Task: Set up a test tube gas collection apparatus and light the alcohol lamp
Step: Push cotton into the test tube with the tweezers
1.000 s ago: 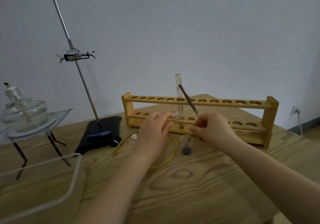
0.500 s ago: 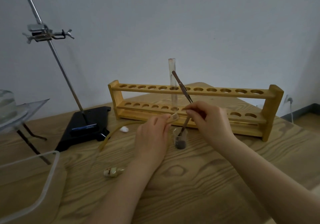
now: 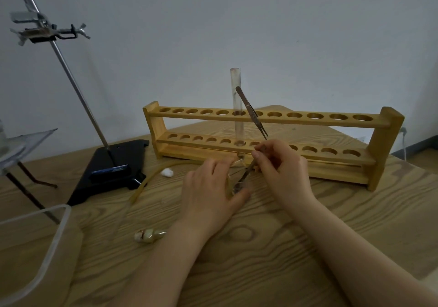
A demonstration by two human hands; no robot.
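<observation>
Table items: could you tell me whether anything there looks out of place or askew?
A stopper lies on its side on the table, apart from the tubing, and a white wad sits loose by the stand base. Nothing looks spilled.

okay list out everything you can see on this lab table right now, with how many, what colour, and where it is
Table: one, light wood, under everything.
Test tube rack: one, yellow wood, centre back.
Test tube: one, clear glass, upright in the rack.
Tweezers: one pair, metal, leaning by the tube.
Retort stand: one, black base, silver rod, back left.
Clamp: one, metal, high on the rod.
Rubber tubing: one, amber, curving in front of the stand.
Cotton ball: one, white, by the tubing.
Stopper: one, pale, left of the left forearm.
Plastic tub: one, clear, bottom left.
Small beaker: one, clear, between the hands.
Left hand: holds the beaker.
Right hand: pinches a thin tool dipped in the beaker.
</observation>
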